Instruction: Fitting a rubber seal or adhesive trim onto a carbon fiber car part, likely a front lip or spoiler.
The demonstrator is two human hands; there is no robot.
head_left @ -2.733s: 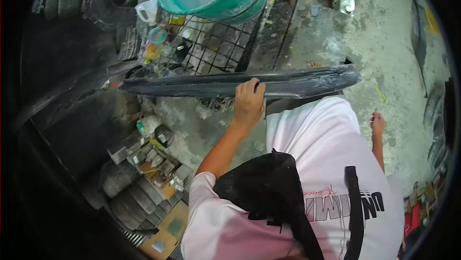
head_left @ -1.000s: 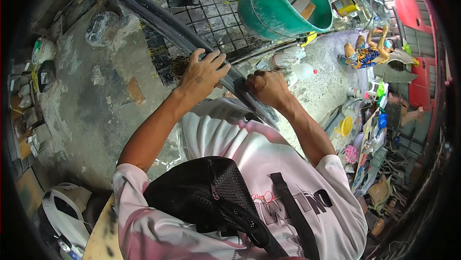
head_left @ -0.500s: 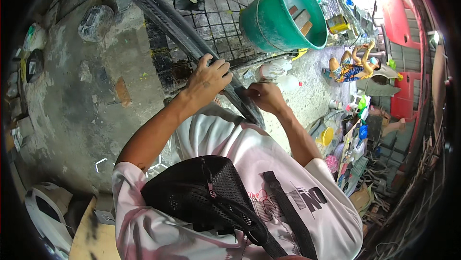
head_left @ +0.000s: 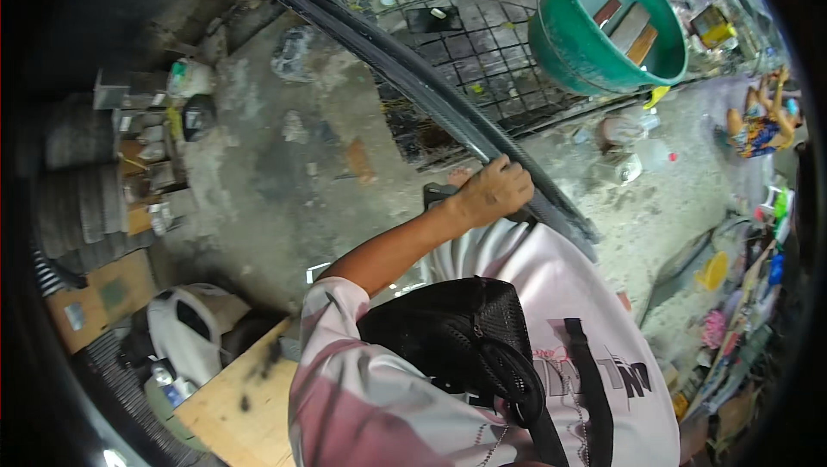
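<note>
A long, dark, glossy strip with a carbon-like weave (head_left: 426, 92) runs slantwise from the upper left down to my body. My left hand (head_left: 495, 194) is closed around its near part, by the lower end. That lower end lies beside my shirt, while the far end reaches out over the floor at the upper left. My right hand does not show. A black mesh bag (head_left: 439, 320) hangs across my chest, below my left forearm.
Beyond the strip, a green bucket (head_left: 560, 62) of cloudy water holds several blocks (head_left: 633, 28) and stands by a black grid surface (head_left: 491, 28). Another person (head_left: 756, 133) squats at the far right. A stained wooden board (head_left: 233, 407) lies at lower left, near stacked boxes (head_left: 155, 152).
My right hand has come off the strip and gone out of view. My left hand still grips it. The view has turned leftward, so the bucket sits farther right and the strip's far end shows.
</note>
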